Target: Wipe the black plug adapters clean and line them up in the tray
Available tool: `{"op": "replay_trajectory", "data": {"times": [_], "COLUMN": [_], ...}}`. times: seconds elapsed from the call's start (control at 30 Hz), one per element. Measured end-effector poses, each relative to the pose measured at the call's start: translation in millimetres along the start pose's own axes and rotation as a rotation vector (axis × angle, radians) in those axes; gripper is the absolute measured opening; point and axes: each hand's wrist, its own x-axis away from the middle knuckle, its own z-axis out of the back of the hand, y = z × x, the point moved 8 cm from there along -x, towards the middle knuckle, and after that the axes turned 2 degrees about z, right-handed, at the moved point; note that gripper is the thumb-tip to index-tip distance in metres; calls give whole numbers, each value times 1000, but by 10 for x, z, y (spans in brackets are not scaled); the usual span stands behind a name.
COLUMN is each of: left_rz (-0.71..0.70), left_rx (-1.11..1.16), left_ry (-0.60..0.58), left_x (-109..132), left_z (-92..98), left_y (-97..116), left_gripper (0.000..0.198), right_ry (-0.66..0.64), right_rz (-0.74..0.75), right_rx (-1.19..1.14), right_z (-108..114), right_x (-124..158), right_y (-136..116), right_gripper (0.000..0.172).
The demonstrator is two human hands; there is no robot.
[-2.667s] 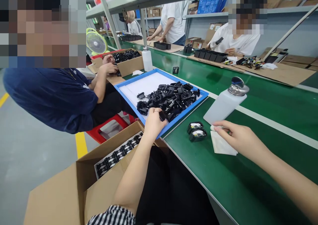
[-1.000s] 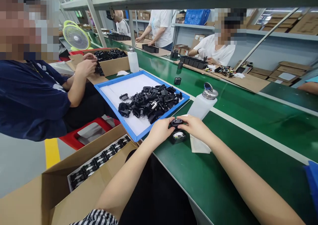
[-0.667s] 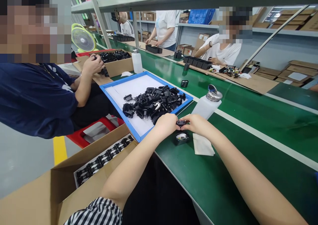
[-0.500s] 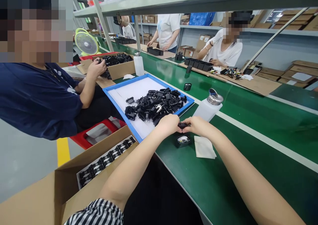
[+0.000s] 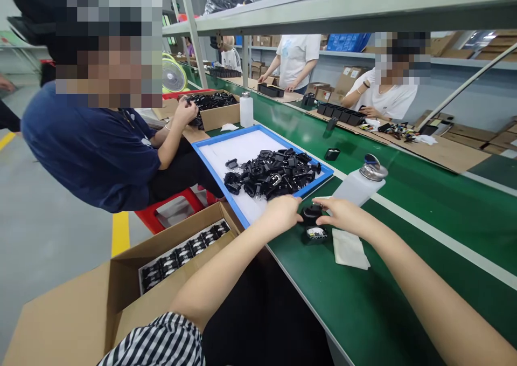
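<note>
My left hand (image 5: 284, 211) and my right hand (image 5: 343, 215) meet over the green belt, and both pinch a small black plug part (image 5: 311, 214) between their fingertips. Just below it, a second black part with a white label (image 5: 315, 235) lies on the belt. A white cloth (image 5: 349, 249) is spread under my right wrist. Behind my hands stands a blue tray (image 5: 214, 174) with a heap of black plug parts (image 5: 273, 173). A white dispenser bottle with a metal top (image 5: 358, 185) leans just beyond my right hand.
An open cardboard box (image 5: 121, 285) with rows of black parts sits at my lower left. A person in a dark blue shirt (image 5: 92, 150) works at a box of parts (image 5: 210, 108) to the left. Other workers sit across the belt. A lone black part (image 5: 332, 154) lies on the belt.
My left hand left the heap in the tray and joined my right hand at the black part near the cloth. One of the two labelled parts came up off the belt. The view shifted left.
</note>
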Motion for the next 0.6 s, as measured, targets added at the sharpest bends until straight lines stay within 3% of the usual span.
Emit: {"op": "replay_trajectory", "data": {"times": [0.07,0.13,0.23,0.33,0.43,0.53,0.6], "left_rz": [136,243,228,191,172,131,80], "left_rx": [5,-2,-29,-51,27,411,804], "left_ry": [219,374,363,370,483,636,593], "left_x": [79,122,19,-74,-28,140,210], "left_z": [272,471,488,444,510,619,551], "left_y": [-288,-568,-773,-811,-763,-653,-498], "left_gripper": [28,29,27,22,21,18,18], "right_ry": [78,133,137,103,133,263,339], "right_rz": [-42,-68,-49,-38,-55,-103,-105], "right_rx": [9,14,-5,-30,-109,-301,-525], "right_z": [117,214,252,198,185,257,277], "right_x": [115,225,321,357,395,444,459], "right_y": [22,24,-30,-78,-100,-93,-99], "right_gripper": [50,48,40,37,35,35,42]}}
